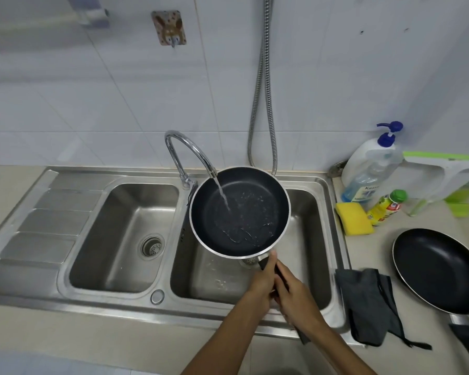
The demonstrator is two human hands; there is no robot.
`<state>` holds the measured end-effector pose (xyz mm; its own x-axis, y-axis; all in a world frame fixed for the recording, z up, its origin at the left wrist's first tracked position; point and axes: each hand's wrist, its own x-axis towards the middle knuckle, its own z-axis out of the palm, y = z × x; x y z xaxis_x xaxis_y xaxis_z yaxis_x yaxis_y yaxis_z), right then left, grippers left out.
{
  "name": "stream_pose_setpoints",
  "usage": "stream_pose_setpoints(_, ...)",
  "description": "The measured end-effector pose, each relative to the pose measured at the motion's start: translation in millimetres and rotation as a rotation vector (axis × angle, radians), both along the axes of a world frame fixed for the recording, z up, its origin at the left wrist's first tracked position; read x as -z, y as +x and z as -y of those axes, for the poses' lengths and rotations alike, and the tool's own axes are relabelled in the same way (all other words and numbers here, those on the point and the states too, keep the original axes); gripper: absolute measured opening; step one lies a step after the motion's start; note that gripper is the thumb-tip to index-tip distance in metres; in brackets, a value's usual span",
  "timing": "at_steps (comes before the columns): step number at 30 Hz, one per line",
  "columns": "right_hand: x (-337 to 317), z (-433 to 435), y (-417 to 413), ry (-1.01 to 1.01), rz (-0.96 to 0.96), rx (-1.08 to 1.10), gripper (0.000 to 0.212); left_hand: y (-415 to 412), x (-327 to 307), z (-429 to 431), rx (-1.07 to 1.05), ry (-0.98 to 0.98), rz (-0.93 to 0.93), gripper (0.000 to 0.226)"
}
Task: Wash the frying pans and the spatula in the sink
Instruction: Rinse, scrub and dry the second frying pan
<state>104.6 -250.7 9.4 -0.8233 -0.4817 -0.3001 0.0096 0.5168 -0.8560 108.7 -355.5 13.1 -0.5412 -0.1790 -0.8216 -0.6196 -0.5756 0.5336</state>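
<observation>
A dark frying pan [240,212] is held level over the right basin of the steel sink [326,239]. Water from the chrome tap [190,155] streams into it and pools on its bottom. My left hand [260,282] and my right hand [295,296] both grip its black handle, the left nearer the pan. A second, larger black frying pan [439,272] lies on the counter at the right, handle toward me. No spatula shows in the view.
A yellow sponge [354,219], a blue-capped pump bottle [368,169] and a small green-capped bottle [387,207] stand behind the right basin. A dark cloth [368,304] lies between sink and second pan. The left basin [125,234] has a drain strainer; a hose hangs on the wall.
</observation>
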Motion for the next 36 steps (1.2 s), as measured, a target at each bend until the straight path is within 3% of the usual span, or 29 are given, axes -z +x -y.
stream_pose_setpoints(3, -1, 11, 3, 0.011, -0.042, -0.057, 0.050, 5, 2, 17, 0.027, -0.074, -0.050, 0.054)
stream_pose_setpoints(7, 4, 8, 6, 0.014, -0.056, -0.101, 0.052, 16, 8, 21, 0.055, -0.160, -0.050, 0.066)
stream_pose_setpoints(14, 5, -9, -8, 0.022, -0.065, -0.114, 0.048, 5, 8, 4, 0.093, -0.150, -0.084, 0.058)
stream_pose_setpoints(21, 5, 21, -9, -0.009, -0.014, -0.072, 0.050, -3, 19, 32, 0.110, -0.264, -0.024, 0.081)
stream_pose_setpoints(29, 8, 20, 20, -0.008, 0.055, -0.069, 0.051, 29, 23, 36, 0.171, -0.226, -0.028, 0.057)
stream_pose_setpoints(36, 3, 22, 13, 0.021, 0.079, 0.018, 0.053, 12, 17, 29, 0.241, -0.211, -0.006, 0.056)
